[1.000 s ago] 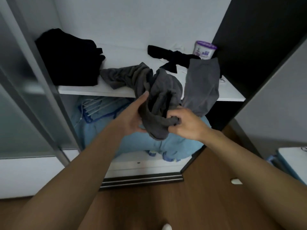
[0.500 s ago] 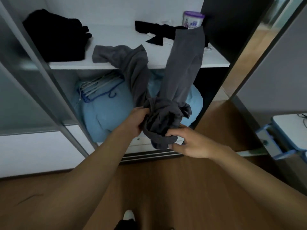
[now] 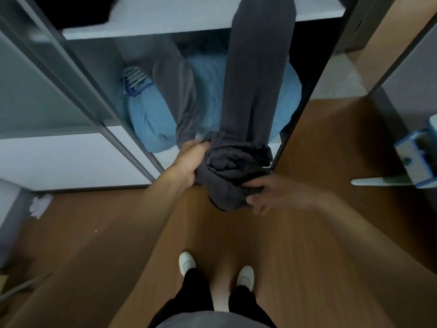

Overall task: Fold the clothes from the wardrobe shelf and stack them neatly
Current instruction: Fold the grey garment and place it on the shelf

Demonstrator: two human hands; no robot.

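Both hands are on the grey garment (image 3: 255,79). The left hand (image 3: 189,162) grips the bunched end from its left side, fingers curled into the cloth. The right hand (image 3: 262,195) pinches the lower fold of the same bunch, thumb underneath, fingers over the top. It is blurred, so finer detail is lost.

The bunch hangs well below the wardrobe shelf (image 3: 165,22), out in front of it and over the wooden floor (image 3: 307,233). One long grey leg runs straight up from the bunch and over the shelf's front edge, pulled taut. A second, slacker length drops under the shelf just left of the first, in front of a blue bundle (image 3: 151,119).

That bundle fills the compartment beneath the shelf, with a clutch of hangers (image 3: 134,81) further left under it. On top of the shelf, at its left end, lies a black garment (image 3: 78,10), mostly cut off. Far below the shelf, white shoes (image 3: 186,262) stand on the floor.
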